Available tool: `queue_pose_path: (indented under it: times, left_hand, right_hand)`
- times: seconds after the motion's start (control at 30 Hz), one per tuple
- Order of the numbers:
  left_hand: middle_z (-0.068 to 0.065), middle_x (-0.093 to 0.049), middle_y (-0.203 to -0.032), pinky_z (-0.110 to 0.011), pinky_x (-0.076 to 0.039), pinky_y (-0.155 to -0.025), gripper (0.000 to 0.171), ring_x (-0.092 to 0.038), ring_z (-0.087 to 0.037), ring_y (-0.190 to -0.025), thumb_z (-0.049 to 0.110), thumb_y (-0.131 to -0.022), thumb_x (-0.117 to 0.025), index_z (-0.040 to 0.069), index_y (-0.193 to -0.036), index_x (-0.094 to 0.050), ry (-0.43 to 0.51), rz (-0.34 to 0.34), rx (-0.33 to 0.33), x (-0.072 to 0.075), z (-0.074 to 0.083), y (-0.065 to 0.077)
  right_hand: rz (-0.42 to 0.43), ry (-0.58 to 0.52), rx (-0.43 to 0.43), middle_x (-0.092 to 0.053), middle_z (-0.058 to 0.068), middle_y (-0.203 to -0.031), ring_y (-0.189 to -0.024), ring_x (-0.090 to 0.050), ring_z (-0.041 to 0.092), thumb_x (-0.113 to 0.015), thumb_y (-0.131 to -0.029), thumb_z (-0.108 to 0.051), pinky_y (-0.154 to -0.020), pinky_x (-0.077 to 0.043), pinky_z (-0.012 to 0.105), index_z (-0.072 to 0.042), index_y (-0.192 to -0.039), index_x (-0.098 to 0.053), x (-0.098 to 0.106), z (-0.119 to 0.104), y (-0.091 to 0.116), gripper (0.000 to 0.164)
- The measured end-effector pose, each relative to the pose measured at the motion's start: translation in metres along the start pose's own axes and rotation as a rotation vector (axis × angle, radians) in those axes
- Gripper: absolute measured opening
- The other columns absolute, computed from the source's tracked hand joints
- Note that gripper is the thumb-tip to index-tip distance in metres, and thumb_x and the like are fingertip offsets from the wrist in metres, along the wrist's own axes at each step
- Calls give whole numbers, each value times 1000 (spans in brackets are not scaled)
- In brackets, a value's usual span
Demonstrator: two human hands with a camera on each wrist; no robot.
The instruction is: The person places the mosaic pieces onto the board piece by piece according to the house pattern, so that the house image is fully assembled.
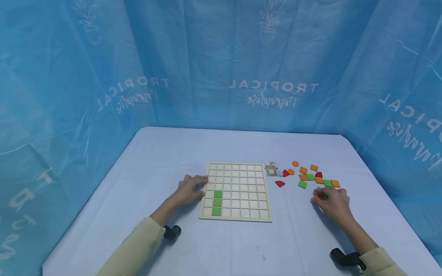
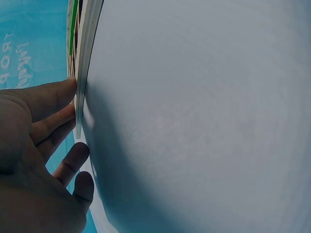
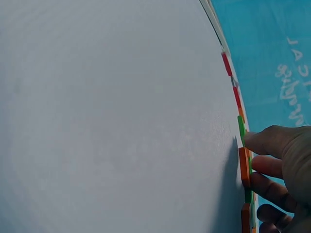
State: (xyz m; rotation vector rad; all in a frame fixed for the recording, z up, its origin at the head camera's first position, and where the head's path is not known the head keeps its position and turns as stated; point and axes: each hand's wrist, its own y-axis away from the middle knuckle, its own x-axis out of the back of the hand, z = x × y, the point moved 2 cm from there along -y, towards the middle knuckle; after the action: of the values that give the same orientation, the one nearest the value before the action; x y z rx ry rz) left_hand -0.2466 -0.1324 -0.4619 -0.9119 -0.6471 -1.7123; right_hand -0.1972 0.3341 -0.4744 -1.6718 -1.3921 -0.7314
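Note:
A pale gridded board (image 1: 238,219) lies on the table, with three green square tiles (image 1: 217,202) stacked in a column toward its lower left. My left hand (image 1: 189,190) touches the board's left edge with thumb and fingertips; in the left wrist view the thumb and fingers (image 2: 56,99) lie along the rim. Over at the right, my right hand (image 1: 333,203) reaches down into the loose tiles, thumb and fingertips at a green tile (image 1: 325,197) and an orange tile (image 1: 315,196). Its fingers partly cover both; whether they pinch one is unclear.
Above the right hand lie several orange squares (image 1: 314,168), green squares (image 1: 302,184), orange discs (image 1: 295,163) and red quarter-round pieces (image 1: 280,184). A printed pattern card (image 1: 272,168) sits against the board's upper right. Blue curtains (image 1: 221,57) surround the white table (image 1: 165,153).

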Motion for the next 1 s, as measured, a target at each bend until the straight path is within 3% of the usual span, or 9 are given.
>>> queue_pose_path:
  times: [0.73,1.0]
  left_hand:
    - [-1,-51,-139,-38,-33,-82,50,-39,-16,-95,14,-83,-73,9,-131,-59,29,2,11,-1,-2,-1]
    - [-1,-52,-139,-39,-33,-84,50,-40,-17,-98,12,-81,-75,8,-128,-61,72,12,16,-1,-4,-2]
  right_hand:
    - [-24,4,-17,-60,24,-97,-99,-36,43,-73,-81,-8,-75,-28,53,9,-104,-68,0,5,5,29]
    - [-38,-83,38,-64,19,-100,-100,-40,36,-74,-81,-9,-73,-32,47,4,-107,-70,-7,-22,2,29]
